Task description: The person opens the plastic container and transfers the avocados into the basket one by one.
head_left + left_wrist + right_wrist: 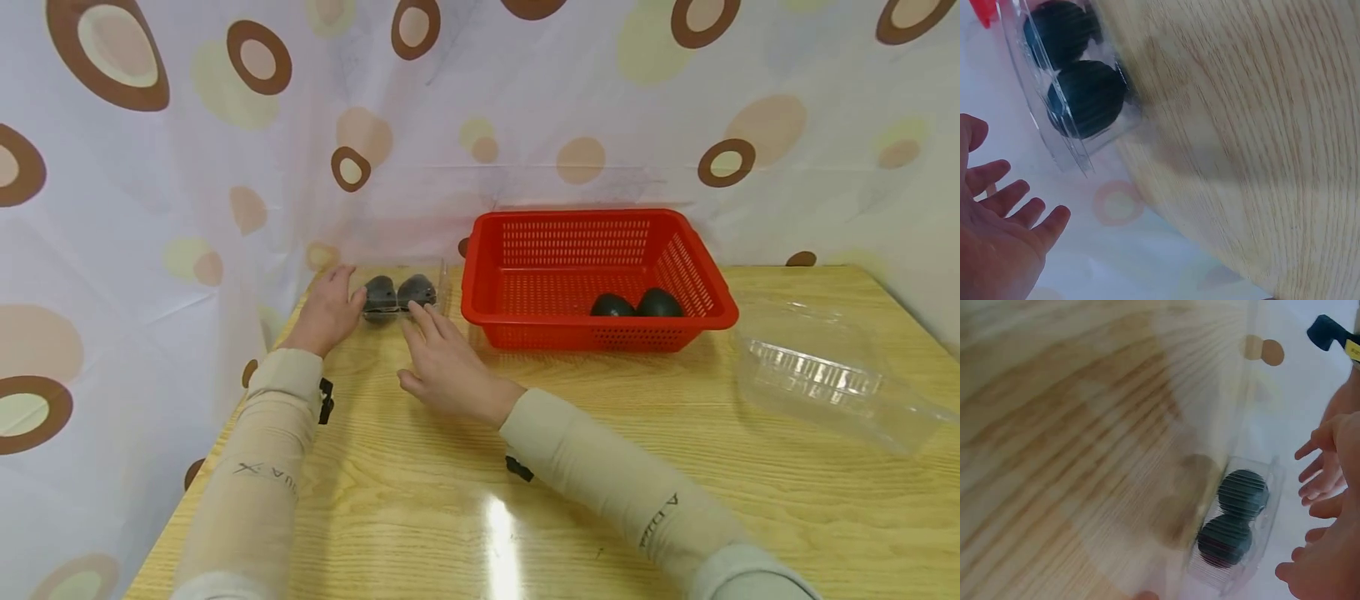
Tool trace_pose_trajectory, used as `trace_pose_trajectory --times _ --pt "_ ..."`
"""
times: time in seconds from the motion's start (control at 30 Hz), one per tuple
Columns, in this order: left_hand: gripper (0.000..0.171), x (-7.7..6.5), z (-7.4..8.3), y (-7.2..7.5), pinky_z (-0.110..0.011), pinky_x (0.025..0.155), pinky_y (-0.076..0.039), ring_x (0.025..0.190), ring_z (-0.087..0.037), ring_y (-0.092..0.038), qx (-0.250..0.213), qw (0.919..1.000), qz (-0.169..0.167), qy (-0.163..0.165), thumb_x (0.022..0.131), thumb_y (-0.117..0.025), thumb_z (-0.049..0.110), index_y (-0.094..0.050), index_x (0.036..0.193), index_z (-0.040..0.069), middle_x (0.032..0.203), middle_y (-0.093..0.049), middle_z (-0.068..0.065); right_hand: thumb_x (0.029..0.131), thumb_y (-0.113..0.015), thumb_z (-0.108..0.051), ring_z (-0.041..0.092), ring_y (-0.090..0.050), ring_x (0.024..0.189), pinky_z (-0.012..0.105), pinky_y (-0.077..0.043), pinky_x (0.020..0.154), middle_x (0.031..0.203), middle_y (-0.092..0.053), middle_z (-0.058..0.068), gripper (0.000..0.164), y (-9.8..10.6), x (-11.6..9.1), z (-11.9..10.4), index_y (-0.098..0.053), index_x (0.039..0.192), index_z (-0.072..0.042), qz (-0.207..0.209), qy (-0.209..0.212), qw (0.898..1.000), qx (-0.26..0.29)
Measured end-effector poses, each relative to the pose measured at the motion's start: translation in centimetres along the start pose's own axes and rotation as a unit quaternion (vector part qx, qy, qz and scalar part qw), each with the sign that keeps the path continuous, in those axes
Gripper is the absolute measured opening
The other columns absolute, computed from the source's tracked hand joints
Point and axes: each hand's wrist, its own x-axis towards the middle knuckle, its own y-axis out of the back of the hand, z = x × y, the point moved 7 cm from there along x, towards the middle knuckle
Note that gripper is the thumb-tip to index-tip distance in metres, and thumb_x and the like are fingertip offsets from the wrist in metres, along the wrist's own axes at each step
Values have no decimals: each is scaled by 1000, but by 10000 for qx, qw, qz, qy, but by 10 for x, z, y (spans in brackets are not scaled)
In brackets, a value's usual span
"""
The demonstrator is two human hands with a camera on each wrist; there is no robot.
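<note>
A clear plastic clamshell box [442, 287] stands at the table's far left, with two dark green, rounded, avocado-like fruits [1088, 100] inside. At the box's left end is my left hand [326, 312], its fingers extended and nothing held. My right hand [456, 371] hovers near the front right of the box, fingers spread and loosely bent, also holding nothing. In the left wrist view the left hand appears apart from the box; whether the right fingertips touch it I cannot tell. How the lid sits is hard to make out through the clear plastic.
A red perforated basket [600, 323] stands right of the box, holding two more dark fruits [659, 303]. Another clear plastic container [817, 375], seemingly opened out, lies at the right of the wooden table [420, 500]. A patterned curtain [525, 100] hangs behind and at the left.
</note>
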Motion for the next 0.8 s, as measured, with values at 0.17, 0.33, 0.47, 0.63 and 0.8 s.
trace_pose_trajectory --times 0.17,0.33,0.47,0.63,0.8 --pt "53 4 -2 0 -55 120 -26 146 -44 -26 168 9998 -118 -37 107 -39 23 -30 151 -6 157 -27 -28 101 -48 -41 37 -10 154 47 -14 126 167 -5 19 72 -14 17 -2 -24 156 -2 -153 -245 9989 -375" --pt "52 7 2 -5 -54 120 -27 147 -43 -25 332 9984 -437 -124 108 -36 23 -30 151 -5 159 -23 -27 99 -48 -51 36 -9 154 51 -14 126 167 -3 17 80 -25 31 3 -20 158 -5 -255 -565 9955 -722" --pt "51 8 4 -10 -54 121 -24 148 -43 -23 384 9971 -623 -227 108 -36 22 -29 152 -4 160 -22 -27 98 -46 -54 35 0 155 54 -9 125 168 5 14 83 -34 39 15 -14 160 -9 -452 -942 9928 -582" --pt "52 7 5 -15 -54 121 -25 147 -43 -26 399 9960 -743 -295 108 -37 21 -28 153 -5 159 -25 -29 98 -46 -52 34 4 155 56 -4 125 168 4 13 81 -39 43 24 -13 160 -12 -494 -1160 9904 -567" --pt "49 6 1 -15 -54 118 -32 143 -43 -34 644 9946 -795 -197 108 -40 22 -37 149 -5 156 -32 -28 98 -49 -50 37 -2 154 58 -3 124 168 -5 11 82 -39 46 24 -13 160 -12 -320 -1162 9907 -626"
